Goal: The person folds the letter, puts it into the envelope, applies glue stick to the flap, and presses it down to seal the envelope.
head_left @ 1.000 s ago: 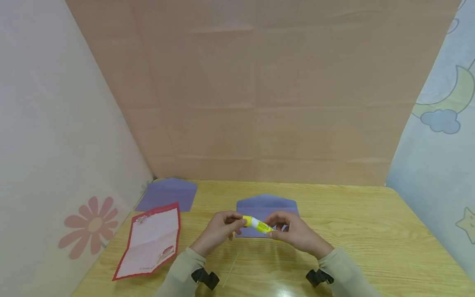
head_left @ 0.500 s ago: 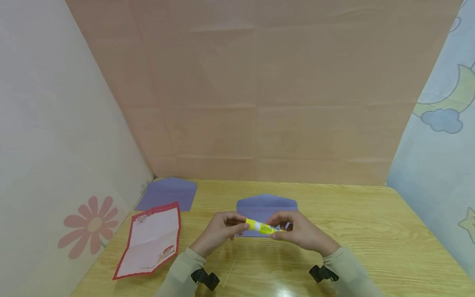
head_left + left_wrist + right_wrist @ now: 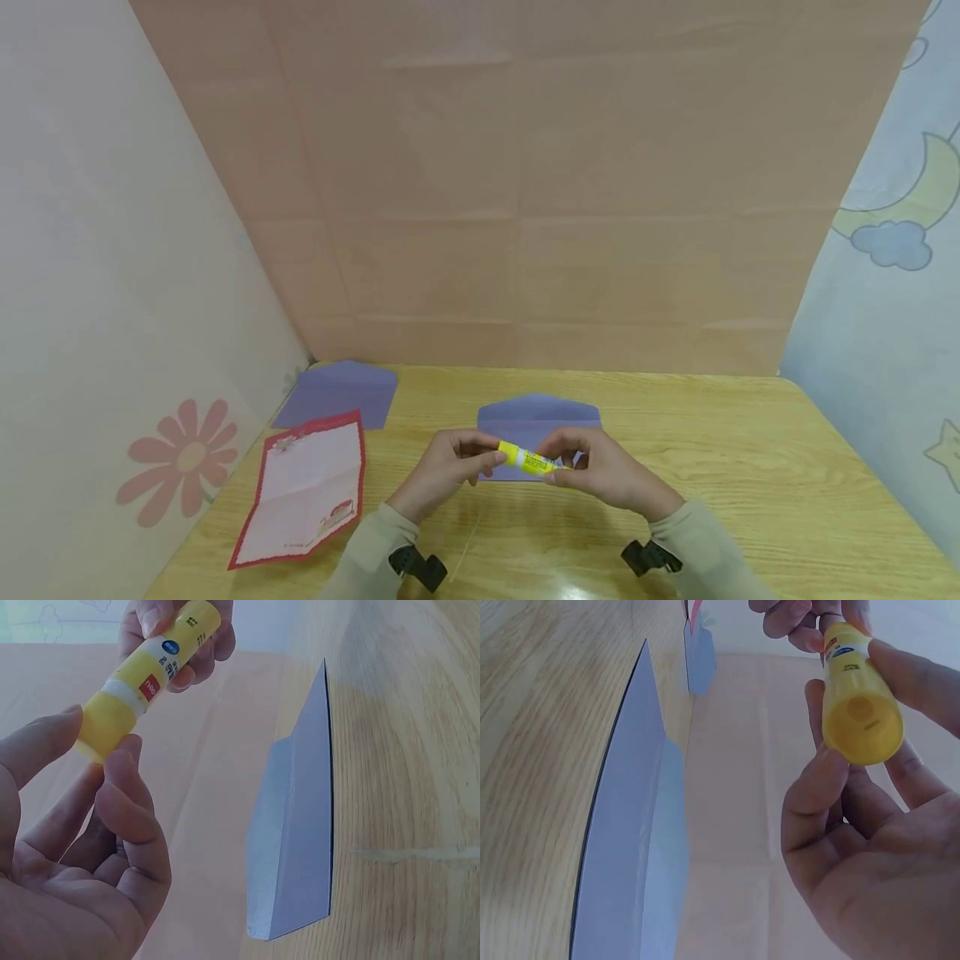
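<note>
A yellow glue stick (image 3: 528,459) is held level between both hands just above the table. My left hand (image 3: 450,467) pinches its capped end (image 3: 112,724) with thumb and fingers. My right hand (image 3: 600,471) grips the body and base (image 3: 859,705). Right behind the hands a purple envelope (image 3: 536,421) lies on the wooden table (image 3: 750,467), flap open toward the back; it also shows in the wrist views as the envelope (image 3: 300,840) and the envelope (image 3: 626,847).
A red-bordered letter sheet (image 3: 303,487) lies unfolded at the left. A second purple envelope (image 3: 337,392) lies behind it near the left wall. Paper-covered walls close in the table on three sides.
The glue stick has levelled out and shifted slightly right between the hands. Both hands keep their hold in nearly the same place.
</note>
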`<state>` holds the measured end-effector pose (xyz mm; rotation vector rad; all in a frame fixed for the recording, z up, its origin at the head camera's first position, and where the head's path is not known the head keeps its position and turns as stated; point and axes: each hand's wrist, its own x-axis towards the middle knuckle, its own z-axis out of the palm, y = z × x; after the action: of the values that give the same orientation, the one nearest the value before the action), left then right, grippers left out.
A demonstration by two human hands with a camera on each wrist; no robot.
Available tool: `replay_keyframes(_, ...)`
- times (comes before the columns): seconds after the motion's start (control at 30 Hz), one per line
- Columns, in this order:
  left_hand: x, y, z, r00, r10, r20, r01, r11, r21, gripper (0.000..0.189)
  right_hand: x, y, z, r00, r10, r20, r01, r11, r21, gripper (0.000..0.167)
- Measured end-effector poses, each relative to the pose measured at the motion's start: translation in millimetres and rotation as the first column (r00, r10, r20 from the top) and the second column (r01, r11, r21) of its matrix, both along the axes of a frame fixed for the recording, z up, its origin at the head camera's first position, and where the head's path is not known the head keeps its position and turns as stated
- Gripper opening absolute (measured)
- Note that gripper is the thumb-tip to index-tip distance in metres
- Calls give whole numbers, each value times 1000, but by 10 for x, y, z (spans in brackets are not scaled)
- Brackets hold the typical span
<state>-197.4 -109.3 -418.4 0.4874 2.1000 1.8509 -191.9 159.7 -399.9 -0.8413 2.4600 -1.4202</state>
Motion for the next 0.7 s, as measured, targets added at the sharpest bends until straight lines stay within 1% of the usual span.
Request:
replay_keyframes(0.2,3,-4,-13,1000,-8,-16,8,1000,-13,30,8,3,-10,999,17,27,-17,1000,-7,16)
replay_keyframes(0.5,24,16,-29,1000,1,-16,-2,999,-40,27,21,-19,-8,999,44,25,-43,999,-4,15)
replay_keyframes(0.7,6,16,-26,1000,2,-20,-3,999,-50,27,17,-27,13,999,40,32,-41,999,13,14)
